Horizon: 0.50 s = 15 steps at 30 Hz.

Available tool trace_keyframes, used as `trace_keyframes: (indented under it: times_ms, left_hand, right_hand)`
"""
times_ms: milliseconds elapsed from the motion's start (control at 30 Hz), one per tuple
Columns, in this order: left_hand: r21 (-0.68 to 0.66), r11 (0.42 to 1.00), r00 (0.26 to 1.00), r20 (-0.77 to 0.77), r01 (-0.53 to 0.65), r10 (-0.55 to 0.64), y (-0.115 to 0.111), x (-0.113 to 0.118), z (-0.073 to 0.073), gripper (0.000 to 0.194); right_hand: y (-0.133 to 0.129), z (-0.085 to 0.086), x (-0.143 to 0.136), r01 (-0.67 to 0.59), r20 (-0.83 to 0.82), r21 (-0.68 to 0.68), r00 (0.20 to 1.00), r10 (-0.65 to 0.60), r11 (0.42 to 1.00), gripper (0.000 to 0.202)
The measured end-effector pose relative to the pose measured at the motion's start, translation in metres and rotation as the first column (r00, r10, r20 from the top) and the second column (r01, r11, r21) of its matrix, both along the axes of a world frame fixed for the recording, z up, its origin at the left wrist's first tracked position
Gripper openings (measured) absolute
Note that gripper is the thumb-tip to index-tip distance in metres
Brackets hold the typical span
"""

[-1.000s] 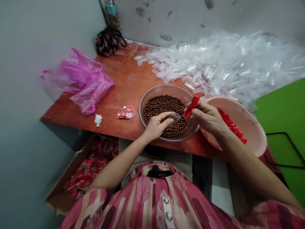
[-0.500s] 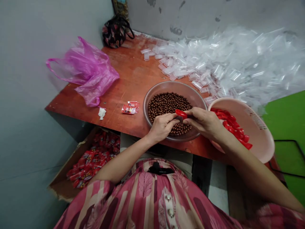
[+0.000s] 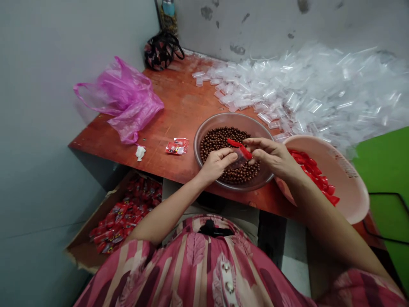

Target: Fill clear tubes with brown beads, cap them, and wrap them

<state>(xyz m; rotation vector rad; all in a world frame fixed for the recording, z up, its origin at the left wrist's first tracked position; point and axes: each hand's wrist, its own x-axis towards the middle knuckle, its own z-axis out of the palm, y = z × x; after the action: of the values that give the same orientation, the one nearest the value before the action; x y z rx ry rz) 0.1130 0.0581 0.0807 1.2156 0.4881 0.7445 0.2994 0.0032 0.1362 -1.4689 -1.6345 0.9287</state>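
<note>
Over a round basin of brown balls, my left hand pinches a small clear container with a red cap on its right end. The cap's lid stands open, tilted up to the left. My right hand is just right of the cap, its fingers apart and nothing seen between them. Whether a fingertip touches the cap cannot be made out. To the right, a pink basin holds red caps.
Clear containers are heaped across the back right. Red packets and a white scrap lie left of the basin, near a pink plastic bag. A dark bag is behind. A cardboard box of red packets stands lower left.
The container has turned so its cap points right and its lid shows raised. My right hand's fingers have come apart from it. The whole view has shifted slightly.
</note>
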Motion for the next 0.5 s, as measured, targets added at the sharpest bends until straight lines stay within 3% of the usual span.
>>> trace_keyframes:
  times_ms: [67,133,200,267,333,433,500]
  left_hand:
    - [-0.037,0.995,0.995,0.007,0.095,-0.095,0.001,-0.001,0.002,0.043]
    - [0.017,0.986,0.986,-0.033,0.166,-0.165,0.002,-0.003,0.004,0.041]
    - [0.019,0.981,0.980,-0.044,0.193,-0.192,0.002,-0.003,0.005,0.039]
    - [-0.071,0.983,0.986,-0.005,0.168,-0.169,0.001,-0.002,0.004,0.041]
    - [-0.166,0.979,0.992,0.049,0.122,-0.115,0.000,-0.001,0.003,0.042]
    - [-0.269,0.962,0.995,0.101,0.051,-0.024,0.000,0.001,0.002,0.043]
    - [-0.324,0.946,0.993,0.113,0.005,0.034,0.001,0.003,0.001,0.045]
  right_hand:
    - [0.003,0.008,0.003,-0.057,0.083,0.105,0.995,0.049,0.993,0.057]
    - [0.010,0.020,0.002,-0.228,0.254,0.162,0.950,0.183,0.960,0.064]
    - [0.020,0.032,-0.003,-0.438,0.426,0.120,0.833,0.353,0.891,0.062]
    - [0.029,0.040,-0.008,-0.550,0.543,0.089,0.725,0.423,0.830,0.053]
    - [0.033,0.044,-0.010,-0.525,0.612,0.131,0.710,0.347,0.841,0.045]
    - [0.025,0.040,-0.007,-0.326,0.629,0.244,0.770,0.107,0.913,0.040]
    - [0.015,0.031,-0.004,-0.240,0.619,0.280,0.786,0.016,0.930,0.040]
